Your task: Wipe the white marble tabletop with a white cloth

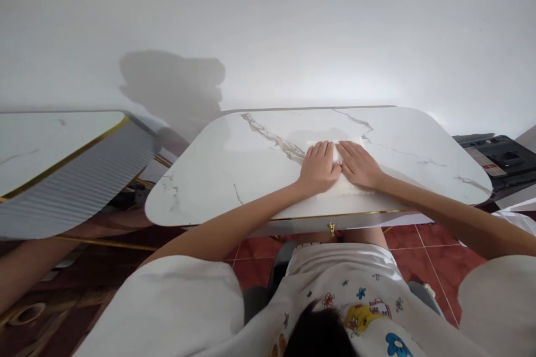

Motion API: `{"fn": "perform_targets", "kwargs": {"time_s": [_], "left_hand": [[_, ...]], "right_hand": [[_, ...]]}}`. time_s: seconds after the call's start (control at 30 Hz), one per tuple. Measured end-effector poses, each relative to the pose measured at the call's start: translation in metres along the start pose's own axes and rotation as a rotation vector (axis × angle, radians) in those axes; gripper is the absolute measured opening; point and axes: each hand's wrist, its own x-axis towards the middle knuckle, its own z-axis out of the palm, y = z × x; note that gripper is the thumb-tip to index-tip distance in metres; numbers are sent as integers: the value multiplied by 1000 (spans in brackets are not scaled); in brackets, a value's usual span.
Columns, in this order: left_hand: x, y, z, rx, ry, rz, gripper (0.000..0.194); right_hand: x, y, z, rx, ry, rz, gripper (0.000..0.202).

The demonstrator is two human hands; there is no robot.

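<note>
A thin white sheet (349, 185), tissue or cloth (I cannot tell which), lies on a white marble-patterned tabletop (209, 178). My left hand (320, 167) rests palm down on it, fingers stretched out and lying flat. Beside it, my right hand (359, 164) presses on the same sheet, its fingers also extended, angled toward the left. The two thumbs nearly meet, with a small bit of white showing between them. Both palms cover much of the sheet, so its full shape is hidden.
A gold drawer knob (331, 228) sits below the table's front edge. Another marble-topped table (54, 142) with a ribbed grey side stands left. A black appliance (502, 156) is at the right. Another person's bare limb (113, 222) shows at lower left. A white wall is behind.
</note>
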Motion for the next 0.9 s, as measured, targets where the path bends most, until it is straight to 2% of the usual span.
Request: {"fn": "perform_targets", "kwargs": {"time_s": [0.17, 0.33, 0.53, 0.63, 0.73, 0.9], "left_hand": [[-31, 24, -7, -54, -32, -37, 53], [-30, 45, -2, -53, 9, -13, 48], [-13, 76, 14, -93, 62, 29, 45], [0, 87, 18, -109, 78, 29, 42], [19, 88, 20, -130, 75, 17, 41], [59, 72, 28, -149, 64, -15, 39]], "right_hand": [[-33, -17, -17, 40, -24, 5, 55], [-50, -3, -31, 115, -47, -14, 55], [-73, 33, -41, 122, -37, 14, 56], [-73, 53, -43, 115, -38, 25, 56], [-60, 73, -39, 104, -9, 44, 56], [-24, 105, -23, 104, 0, 53, 56]]}}
